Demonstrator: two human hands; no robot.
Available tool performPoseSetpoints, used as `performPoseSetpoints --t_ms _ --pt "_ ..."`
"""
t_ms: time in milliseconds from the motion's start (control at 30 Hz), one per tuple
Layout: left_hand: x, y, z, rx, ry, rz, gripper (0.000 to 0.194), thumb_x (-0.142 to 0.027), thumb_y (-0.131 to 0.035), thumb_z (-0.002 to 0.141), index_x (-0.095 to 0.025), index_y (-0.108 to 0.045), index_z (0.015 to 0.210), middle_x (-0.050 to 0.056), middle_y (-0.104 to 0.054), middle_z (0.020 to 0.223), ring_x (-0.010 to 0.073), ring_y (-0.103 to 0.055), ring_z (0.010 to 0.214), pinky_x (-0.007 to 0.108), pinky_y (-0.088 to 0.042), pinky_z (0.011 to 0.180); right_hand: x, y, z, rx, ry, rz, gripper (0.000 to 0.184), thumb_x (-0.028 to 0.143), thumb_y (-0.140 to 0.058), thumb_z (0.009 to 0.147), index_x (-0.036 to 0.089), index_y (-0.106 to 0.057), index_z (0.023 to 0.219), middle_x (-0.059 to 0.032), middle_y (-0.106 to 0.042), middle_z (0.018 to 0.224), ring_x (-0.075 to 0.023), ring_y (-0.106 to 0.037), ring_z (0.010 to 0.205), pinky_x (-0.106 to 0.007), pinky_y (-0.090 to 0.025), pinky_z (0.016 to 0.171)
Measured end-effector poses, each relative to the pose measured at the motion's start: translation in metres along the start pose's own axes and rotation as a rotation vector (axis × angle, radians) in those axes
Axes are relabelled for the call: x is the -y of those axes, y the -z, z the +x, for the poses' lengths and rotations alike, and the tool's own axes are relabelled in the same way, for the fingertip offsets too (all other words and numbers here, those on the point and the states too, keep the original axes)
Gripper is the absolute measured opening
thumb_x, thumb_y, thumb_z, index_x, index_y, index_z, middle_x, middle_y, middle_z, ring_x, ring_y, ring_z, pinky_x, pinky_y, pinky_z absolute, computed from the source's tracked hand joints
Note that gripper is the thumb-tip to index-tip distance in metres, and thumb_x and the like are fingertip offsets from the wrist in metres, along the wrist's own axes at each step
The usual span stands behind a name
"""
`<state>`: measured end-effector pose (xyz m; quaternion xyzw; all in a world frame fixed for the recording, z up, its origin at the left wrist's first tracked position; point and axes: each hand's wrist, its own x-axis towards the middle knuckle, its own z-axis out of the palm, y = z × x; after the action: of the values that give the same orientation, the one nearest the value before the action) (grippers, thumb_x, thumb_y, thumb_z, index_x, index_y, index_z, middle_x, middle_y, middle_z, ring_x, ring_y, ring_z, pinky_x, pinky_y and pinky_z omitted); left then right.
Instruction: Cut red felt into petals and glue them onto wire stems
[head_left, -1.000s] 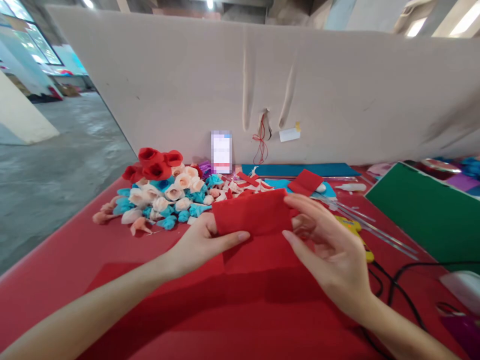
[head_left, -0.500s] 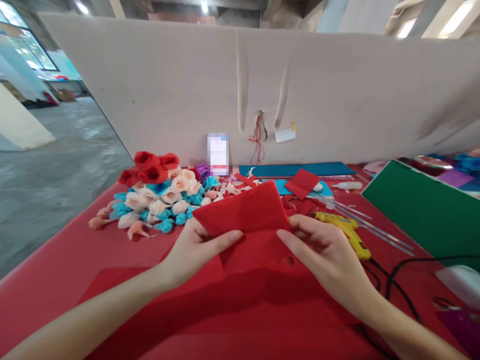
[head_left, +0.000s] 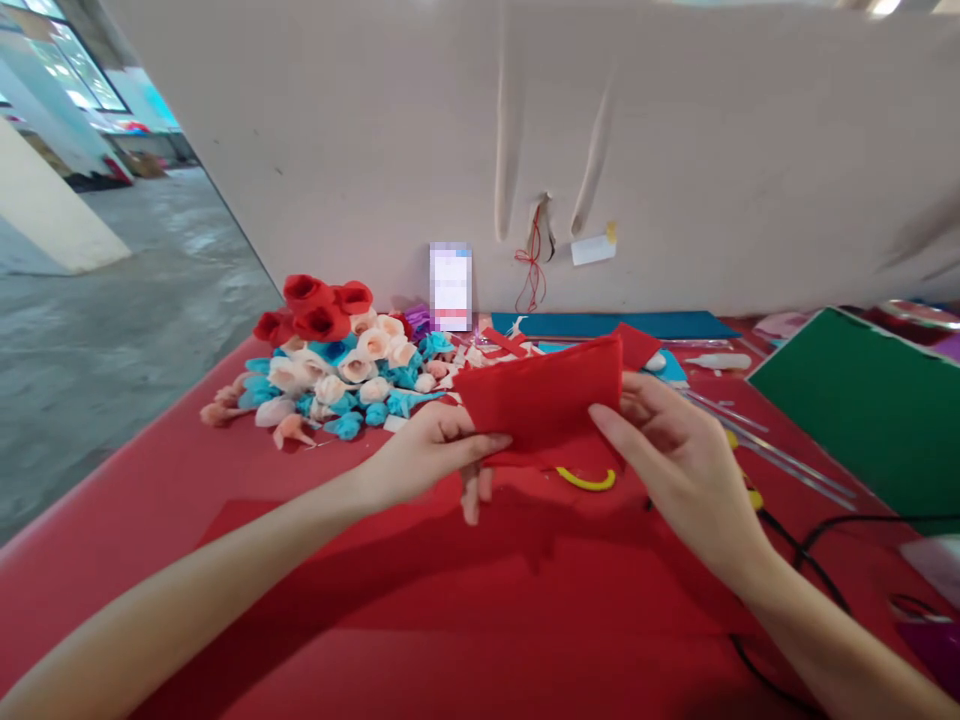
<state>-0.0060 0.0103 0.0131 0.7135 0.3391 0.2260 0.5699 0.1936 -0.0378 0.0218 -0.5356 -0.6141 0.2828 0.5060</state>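
A folded piece of red felt [head_left: 547, 400] is held up above the red table [head_left: 150, 500] by both hands. My left hand [head_left: 435, 455] pinches its lower left edge between thumb and fingers. Closed on its right side is my right hand [head_left: 675, 460], thumb in front and fingers behind. Just under the felt a yellow loop [head_left: 586, 482], part of the glue gun, shows. To the left lies a pile of small red, cream and blue fabric flowers [head_left: 337, 375].
A green sheet [head_left: 862, 410] leans at the right. Blue felt [head_left: 615, 324], clear glue sticks [head_left: 780, 455], a white bottle [head_left: 720, 361] and black cables [head_left: 825, 560] lie behind and right of the hands. A beige board [head_left: 525, 150] stands across the back. A blurred card [head_left: 450, 286] leans on it.
Both hands have lifted the red felt off the table and turned it more upright. The glue gun is now mostly hidden behind the felt and my right hand. The camera tilted down slightly.
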Motion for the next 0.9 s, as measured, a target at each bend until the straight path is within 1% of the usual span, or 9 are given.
performPoseSetpoints --t_ms 67,133,233,367,467,567,667,733,900 --pt "0.000 0.001 0.000 0.044 0.061 0.019 0.047 -0.033 -0.047 0.084 -0.017 -0.055 0.041 -0.001 -0.052 0.031 0.0064 -0.048 0.030 0.016 -0.041 0.044 -0.002 0.000 0.004 0.012 -0.007 0.042 0.022 0.029 -0.053 0.080 0.025 -0.049 0.100 -0.0005 -0.061 0.077 -0.0156 -0.059 0.069 -0.025 -0.049 0.058" --pt "0.002 0.001 0.001 0.084 0.112 0.032 0.045 -0.035 -0.047 0.083 -0.016 -0.052 0.042 -0.003 -0.050 0.031 0.0050 -0.042 0.025 0.015 -0.033 0.035 -0.005 0.000 0.007 0.006 -0.010 0.087 0.020 0.026 -0.054 0.079 0.027 -0.044 0.097 0.0023 -0.057 0.068 -0.0133 -0.056 0.058 -0.024 -0.046 0.052" --pt "0.006 0.003 0.003 0.078 0.076 0.112 0.046 -0.041 -0.047 0.082 -0.017 -0.049 0.043 -0.002 -0.052 0.035 0.0064 -0.047 0.030 0.016 -0.034 0.037 -0.010 0.001 0.012 0.021 -0.064 0.122 0.020 0.024 -0.055 0.077 0.027 -0.037 0.085 0.0053 -0.051 0.062 -0.0117 -0.051 0.050 -0.022 -0.040 0.044" --pt "0.008 0.011 0.006 -0.130 -0.088 0.221 0.057 -0.040 -0.037 0.087 -0.017 -0.049 0.036 0.001 -0.052 0.037 0.0088 -0.051 0.041 0.019 -0.042 0.053 -0.017 0.001 0.014 0.126 -0.046 0.038 0.015 0.025 -0.054 0.077 0.024 -0.040 0.078 0.0039 -0.050 0.065 -0.0111 -0.053 0.054 -0.020 -0.039 0.045" --pt "0.003 0.022 0.003 -0.341 -0.189 0.227 0.051 -0.034 -0.033 0.088 -0.018 -0.060 0.048 -0.001 -0.051 0.038 0.0097 -0.051 0.044 0.020 -0.042 0.057 -0.022 0.004 0.015 0.227 0.031 -0.108 0.002 0.022 -0.051 0.079 0.022 -0.049 0.078 -0.0003 -0.056 0.081 -0.0135 -0.057 0.073 -0.022 -0.045 0.059" --pt "0.004 0.031 -0.008 -0.302 -0.242 0.434 0.037 -0.030 -0.038 0.086 -0.019 -0.066 0.066 -0.001 -0.055 0.045 0.0102 -0.051 0.047 0.020 -0.040 0.055 -0.028 0.008 0.018 0.420 0.023 -0.248 0.010 0.020 -0.046 0.080 0.022 -0.056 0.083 -0.0004 -0.061 0.084 -0.0144 -0.058 0.076 -0.024 -0.045 0.066" --pt "0.024 0.039 -0.028 -0.178 -0.209 0.733 0.023 -0.028 -0.049 0.081 -0.019 -0.065 0.067 0.001 -0.063 0.061 0.0131 -0.056 0.058 0.020 -0.041 0.057 -0.032 0.010 0.021 0.551 0.006 -0.334 0.015 0.018 -0.045 0.080 0.022 -0.058 0.083 0.0000 -0.064 0.083 -0.0151 -0.059 0.074 -0.025 -0.045 0.067" --pt "0.047 0.045 -0.044 -0.143 -0.189 0.908 0.022 -0.028 -0.046 0.083 -0.020 -0.065 0.074 0.003 -0.065 0.073 0.0161 -0.058 0.071 0.022 -0.043 0.063 -0.034 0.011 0.023 0.586 0.002 -0.338 0.015 0.018 -0.044 0.080 0.022 -0.059 0.080 0.0003 -0.064 0.081 -0.0151 -0.059 0.074 -0.025 -0.045 0.069" --pt "0.097 0.055 -0.082 -0.183 -0.073 1.058 0.030 -0.029 -0.037 0.087 -0.020 -0.057 0.107 0.006 -0.061 0.109 0.0207 -0.055 0.101 0.032 -0.043 0.089 -0.035 0.011 0.024 0.623 -0.024 -0.303 0.014 0.021 -0.045 0.081 0.021 -0.059 0.083 0.0009 -0.064 0.081 -0.0141 -0.059 0.075 -0.023 -0.046 0.067"
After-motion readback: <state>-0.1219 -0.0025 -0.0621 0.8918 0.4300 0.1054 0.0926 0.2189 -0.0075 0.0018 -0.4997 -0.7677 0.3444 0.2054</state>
